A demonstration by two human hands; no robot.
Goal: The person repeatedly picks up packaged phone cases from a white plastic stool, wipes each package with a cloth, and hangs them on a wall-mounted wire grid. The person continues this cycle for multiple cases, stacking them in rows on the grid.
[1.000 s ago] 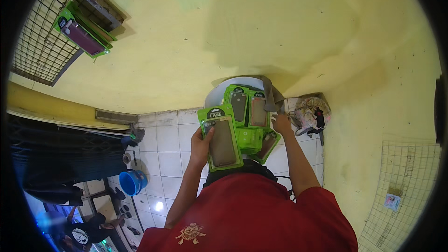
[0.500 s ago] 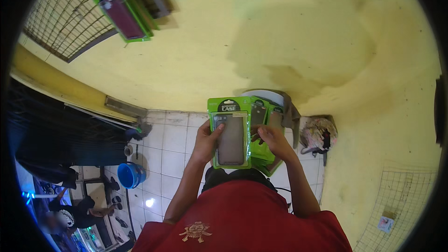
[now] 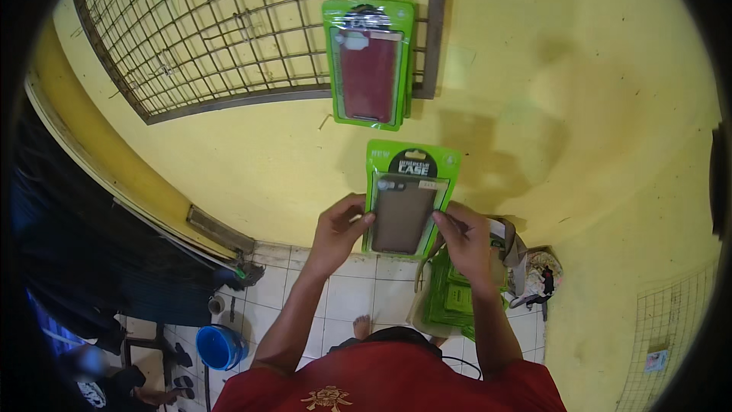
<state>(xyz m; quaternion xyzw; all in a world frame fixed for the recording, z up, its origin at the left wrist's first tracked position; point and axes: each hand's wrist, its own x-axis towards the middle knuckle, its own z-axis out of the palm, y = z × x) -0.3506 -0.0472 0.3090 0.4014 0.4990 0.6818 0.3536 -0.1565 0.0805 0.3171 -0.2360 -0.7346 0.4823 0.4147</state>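
Our left hand (image 3: 341, 235) pinches L edge of phone-case pack (image 3: 406, 214), thumb in front; right hand (image 3: 467, 244) same on R edge. Yellow wall (image 3: 610, 160) behind. Wire grid (image 3: 229, 30) up top, L side. Pile of green packs (image 3: 446, 296) lower R, partly hidden by right hand. Maroon-case pack (image 3: 368, 76) hangs on grid, above our pack, not touching. Our read on risks: weak edge grip -> pack drops; lifted w/o clearance -> bumps hung one; uneven squeeze -> bends card at hang hole (image 3: 415, 155).
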